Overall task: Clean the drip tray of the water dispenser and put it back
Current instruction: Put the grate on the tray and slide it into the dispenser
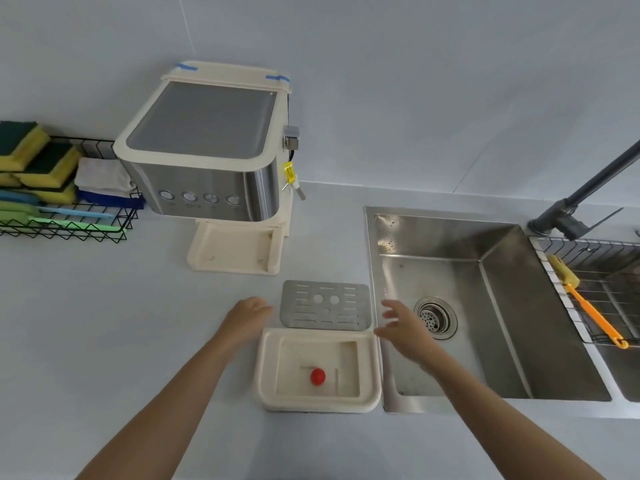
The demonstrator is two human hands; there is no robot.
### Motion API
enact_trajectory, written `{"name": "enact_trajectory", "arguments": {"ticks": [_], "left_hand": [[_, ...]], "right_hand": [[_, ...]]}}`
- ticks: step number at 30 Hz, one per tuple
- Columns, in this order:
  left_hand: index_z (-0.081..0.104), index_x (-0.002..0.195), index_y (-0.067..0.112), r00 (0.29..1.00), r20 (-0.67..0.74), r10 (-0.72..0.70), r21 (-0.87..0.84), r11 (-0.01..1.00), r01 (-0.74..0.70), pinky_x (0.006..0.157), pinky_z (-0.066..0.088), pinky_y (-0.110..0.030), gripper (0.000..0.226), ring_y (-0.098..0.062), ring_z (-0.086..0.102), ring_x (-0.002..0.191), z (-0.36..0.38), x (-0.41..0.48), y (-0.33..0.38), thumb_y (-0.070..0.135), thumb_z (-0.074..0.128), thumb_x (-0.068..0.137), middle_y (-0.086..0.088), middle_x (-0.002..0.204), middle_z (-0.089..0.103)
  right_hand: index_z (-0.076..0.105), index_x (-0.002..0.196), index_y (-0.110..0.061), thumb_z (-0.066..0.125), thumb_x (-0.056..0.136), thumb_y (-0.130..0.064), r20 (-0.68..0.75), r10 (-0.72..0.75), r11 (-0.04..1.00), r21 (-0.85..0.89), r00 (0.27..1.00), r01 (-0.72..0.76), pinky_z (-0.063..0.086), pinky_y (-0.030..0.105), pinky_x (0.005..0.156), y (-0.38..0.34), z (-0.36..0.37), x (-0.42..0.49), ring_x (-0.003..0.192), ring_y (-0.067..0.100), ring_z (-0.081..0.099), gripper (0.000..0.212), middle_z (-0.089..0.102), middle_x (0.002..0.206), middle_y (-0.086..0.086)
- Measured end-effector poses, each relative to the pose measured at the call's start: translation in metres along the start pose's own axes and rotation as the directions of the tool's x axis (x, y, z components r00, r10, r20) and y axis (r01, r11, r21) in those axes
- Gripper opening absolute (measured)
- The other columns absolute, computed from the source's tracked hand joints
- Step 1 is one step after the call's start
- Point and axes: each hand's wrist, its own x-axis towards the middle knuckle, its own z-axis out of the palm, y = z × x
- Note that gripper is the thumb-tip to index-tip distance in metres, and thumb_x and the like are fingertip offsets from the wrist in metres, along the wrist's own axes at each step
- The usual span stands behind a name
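Note:
The cream drip tray (266, 372) lies on the counter in front of me, with a small red float (317, 376) inside it. Its slotted metal grate (325, 305) rests flat on the counter just behind the tray. The cream and steel water dispenser (207, 161) stands further back, its base slot (232, 249) bare. My left hand (247, 318) hovers left of the grate, fingers loosely curled, holding nothing. My right hand (403, 325) hovers right of the grate over the sink's edge, fingers spread, holding nothing.
A steel sink (485, 306) with a drain (434, 317) lies to the right, a dark faucet (571, 209) behind it. An orange brush (588, 306) lies on a wire rack. A black wire basket (69, 223) of sponges and cloths stands at the far left.

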Motion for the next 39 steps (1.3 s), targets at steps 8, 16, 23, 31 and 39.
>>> {"name": "enact_trajectory", "arguments": {"ticks": [8, 16, 23, 31, 39], "left_hand": [[0.03, 0.14, 0.015, 0.926, 0.263, 0.273, 0.603, 0.703, -0.378, 0.1, 0.04, -0.034, 0.071, -0.021, 0.044, 0.125, 0.018, 0.034, 0.037, 0.016, 0.065, 0.078, -0.004, 0.144, 0.036], [0.03, 0.135, 0.014, 0.898, 0.373, 0.233, 0.872, 0.243, -0.426, 0.1, 0.032, -0.035, 0.095, -0.025, 0.034, 0.124, 0.029, 0.066, 0.049, 0.042, 0.078, 0.058, -0.006, 0.136, 0.039], [0.036, 0.124, 0.012, 0.905, 0.358, 0.229, 0.895, 0.192, -0.402, 0.094, 0.03, -0.033, 0.088, -0.024, 0.036, 0.118, 0.032, 0.074, 0.051, 0.043, 0.079, 0.054, -0.006, 0.127, 0.041], [0.041, 0.117, 0.013, 0.895, 0.336, 0.293, 0.905, 0.162, -0.393, 0.09, 0.029, -0.033, 0.088, -0.022, 0.036, 0.112, 0.026, 0.074, 0.051, 0.057, 0.077, 0.049, -0.003, 0.119, 0.042], [0.047, 0.115, 0.016, 0.9, 0.209, 0.382, 0.626, 0.655, -0.423, 0.077, 0.048, -0.032, 0.053, -0.022, 0.058, 0.086, 0.014, 0.062, 0.041, 0.02, 0.074, 0.069, -0.004, 0.097, 0.058]], "right_hand": [[0.031, 0.138, -0.011, 0.078, 0.068, -0.026, 0.186, -0.212, 0.779, -0.561, 0.959, 0.281, 0.029, 0.037, 0.11, -0.019, -0.016, 0.064, 0.132, 0.025, 0.029, 0.086, 0.033, 0.144, 0.007], [0.031, 0.132, -0.012, 0.08, 0.055, -0.047, 0.297, -0.19, 0.604, -0.716, 0.936, 0.35, 0.027, 0.036, 0.106, -0.016, -0.005, 0.088, 0.126, 0.024, 0.028, 0.098, 0.034, 0.134, 0.005], [0.029, 0.132, -0.008, 0.079, 0.052, -0.054, 0.302, -0.177, 0.508, -0.788, 0.937, 0.349, 0.029, 0.036, 0.106, -0.022, 0.0, 0.099, 0.124, 0.024, 0.029, 0.106, 0.036, 0.132, 0.006], [0.031, 0.128, -0.008, 0.079, 0.051, -0.055, 0.278, -0.195, 0.487, -0.805, 0.94, 0.339, 0.031, 0.034, 0.103, -0.022, 0.0, 0.1, 0.119, 0.024, 0.031, 0.102, 0.035, 0.127, 0.007], [0.04, 0.102, -0.014, 0.069, 0.078, -0.009, 0.191, -0.189, 0.933, -0.27, 0.963, 0.237, 0.045, 0.016, 0.067, -0.017, -0.015, 0.084, 0.081, 0.018, 0.052, 0.039, 0.053, 0.09, 0.003]]}}
